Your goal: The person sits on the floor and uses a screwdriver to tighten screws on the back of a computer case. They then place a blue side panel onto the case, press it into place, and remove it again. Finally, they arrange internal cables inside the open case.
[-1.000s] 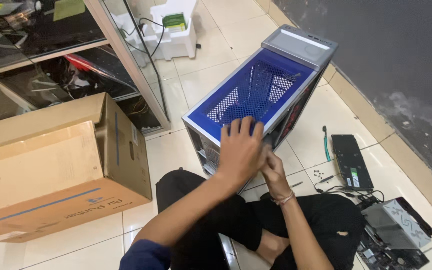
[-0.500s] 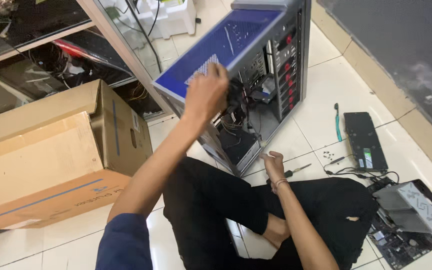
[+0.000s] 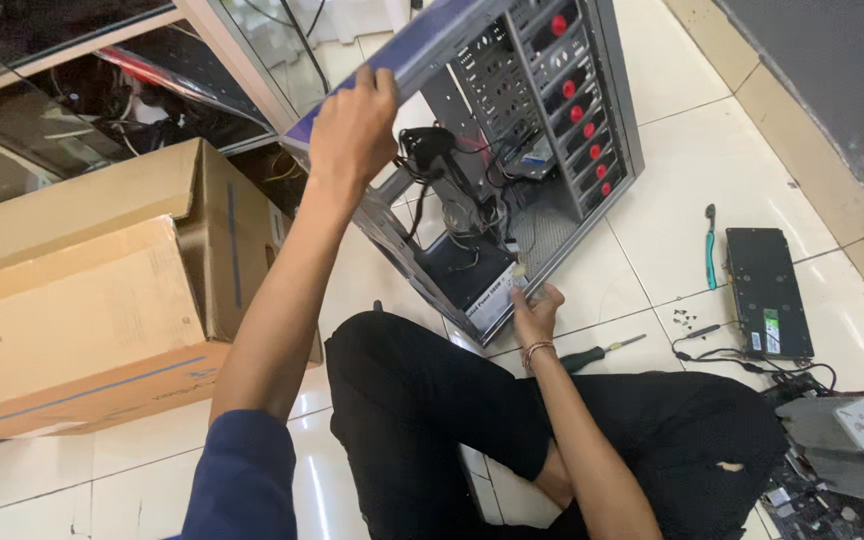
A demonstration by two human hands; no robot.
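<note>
Case (image 3: 562,130) stands tilted on the white tile floor (image 3: 682,90) in front of the seated person, its open side turned toward the camera; inside show black cables, a perforated metal wall and a column of drive bays with red clips; a dark power supply (image 3: 472,285) sits at the low end; the blue side panel (image 3: 422,60) runs along the upper left edge, and the left hand (image 3: 352,125) clasps that edge, fingers curled over it; the right hand (image 3: 535,310) rests at the case's lower corner, fingers closed around a small pale object too small to make out; a bracelet circles that wrist; crossed legs in black trousers fill the space just below the case.

A screwdriver (image 3: 600,352) with a black handle lies on the floor just beside the right forearm; farther right lie loose screws (image 3: 685,320), a black cable, a teal-handled tool (image 3: 710,245) and a flat black card (image 3: 767,290), all well apart from the case; a motherboard (image 3: 832,470) with a grey cooler sits at the lower right corner; a large cardboard box (image 3: 102,290) lies left of the left arm, near the case; behind it stands a glass cabinet (image 3: 102,70) crowded with cables.
</note>
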